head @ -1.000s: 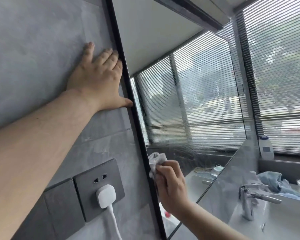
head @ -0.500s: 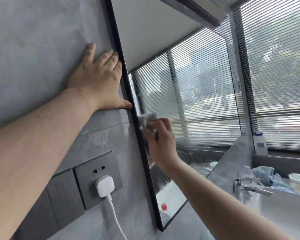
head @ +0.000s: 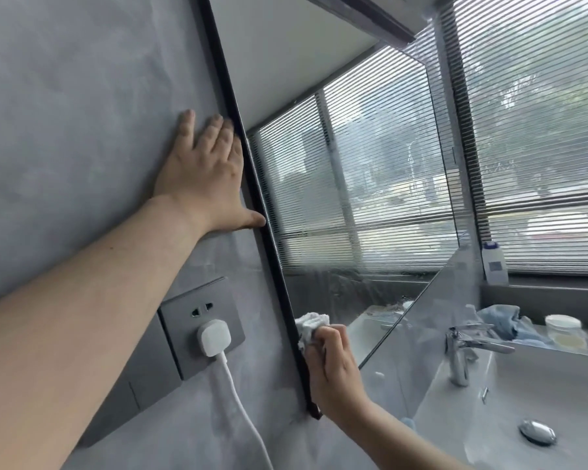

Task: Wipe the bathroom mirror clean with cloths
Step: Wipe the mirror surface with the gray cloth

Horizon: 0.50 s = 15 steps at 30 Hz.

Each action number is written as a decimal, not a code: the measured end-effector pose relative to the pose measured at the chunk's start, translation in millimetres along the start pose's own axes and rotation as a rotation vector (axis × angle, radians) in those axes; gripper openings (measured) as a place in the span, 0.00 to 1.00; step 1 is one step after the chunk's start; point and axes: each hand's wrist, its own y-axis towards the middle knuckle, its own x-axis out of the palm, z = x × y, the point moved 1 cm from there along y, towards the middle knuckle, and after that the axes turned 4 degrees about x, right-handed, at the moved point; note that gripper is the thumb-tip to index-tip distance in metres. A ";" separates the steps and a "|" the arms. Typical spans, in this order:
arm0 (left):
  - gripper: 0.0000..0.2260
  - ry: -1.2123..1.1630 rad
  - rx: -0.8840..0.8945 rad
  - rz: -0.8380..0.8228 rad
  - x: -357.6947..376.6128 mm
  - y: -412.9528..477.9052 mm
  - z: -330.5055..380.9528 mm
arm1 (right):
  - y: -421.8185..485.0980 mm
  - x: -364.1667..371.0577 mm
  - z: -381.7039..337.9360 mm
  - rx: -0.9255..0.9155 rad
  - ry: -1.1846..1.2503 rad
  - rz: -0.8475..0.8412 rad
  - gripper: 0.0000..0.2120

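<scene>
The black-framed mirror (head: 353, 184) hangs on the grey wall and reflects window blinds; streaks of wetness show across its lower part. My right hand (head: 335, 368) grips a bunched white cloth (head: 311, 325) and presses it against the mirror's lower left edge, by the frame. My left hand (head: 204, 174) lies flat with fingers spread on the wall just left of the frame, its thumb touching the frame.
A grey wall socket (head: 201, 327) with a white plug (head: 214, 337) and cable sits below my left arm. To the right are a white sink (head: 510, 401) with a chrome tap (head: 462, 347), a blue cloth (head: 503, 320), a jar (head: 564, 330) and a white bottle (head: 494, 262).
My right hand has slid the cloth down the mirror's left edge, after having risen to mid-height half a second ago. My left hand stays flat on the wall.
</scene>
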 end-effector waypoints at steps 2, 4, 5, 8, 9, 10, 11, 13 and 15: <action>0.61 0.013 0.005 -0.010 0.0 -4.3 2.7 | 30.8 -0.9 -19.8 -0.014 0.018 0.024 0.03; 0.61 0.034 0.020 -0.018 -0.6 -8.3 4.4 | 60.1 -2.0 -39.8 0.007 0.029 0.061 0.05; 0.60 0.042 0.027 -0.017 -0.2 -10.0 4.3 | 69.8 -3.1 -47.5 0.028 0.042 0.069 0.07; 0.59 0.053 0.034 -0.012 -0.2 -12.2 3.8 | 71.6 -5.5 -48.7 0.027 0.055 0.078 0.06; 0.59 0.052 0.031 -0.011 0.3 -12.4 3.8 | 62.4 -5.2 -42.6 0.010 0.052 0.072 0.05; 0.59 0.054 0.030 -0.011 1.2 -12.1 3.7 | 49.1 -3.5 -33.2 -0.003 0.049 0.058 0.06; 0.59 0.056 0.030 -0.010 1.5 -11.9 3.3 | 32.7 -2.2 -22.4 -0.011 0.040 0.035 0.05; 0.59 0.051 0.033 -0.008 0.9 -12.1 3.8 | -5.5 -2.1 1.5 -0.003 0.005 -0.014 0.03; 0.59 0.056 0.036 -0.006 0.6 -13.0 4.3 | -42.5 -5.1 19.7 0.024 -0.022 -0.055 0.05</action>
